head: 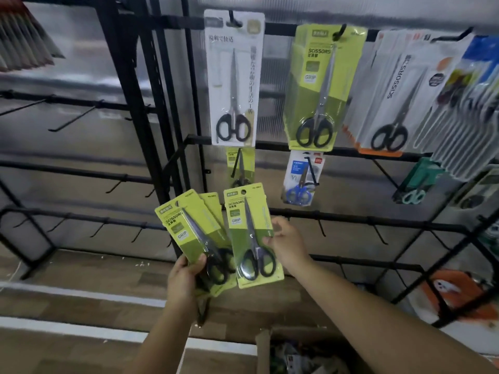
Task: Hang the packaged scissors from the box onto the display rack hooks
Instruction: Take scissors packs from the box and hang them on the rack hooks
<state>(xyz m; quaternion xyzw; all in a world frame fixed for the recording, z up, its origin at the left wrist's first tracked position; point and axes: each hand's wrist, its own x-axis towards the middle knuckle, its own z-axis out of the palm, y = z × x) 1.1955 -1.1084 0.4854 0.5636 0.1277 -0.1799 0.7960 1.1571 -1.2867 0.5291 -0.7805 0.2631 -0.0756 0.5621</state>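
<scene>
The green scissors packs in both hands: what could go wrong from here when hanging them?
1. The left hand grips a fanned stack of packs low down; one might slide out.
2. The right hand pinches the single pack only at its edge, so aiming its hang hole onto a hook may wobble.

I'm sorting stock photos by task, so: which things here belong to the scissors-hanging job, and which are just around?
Part of the job:
- green scissors pack held by the right hand
- fanned green packs gripped by the left hand
- cardboard box
- bare rack hooks

Just around:
- white scissors pack
- blue scissors pack
- broom
</scene>
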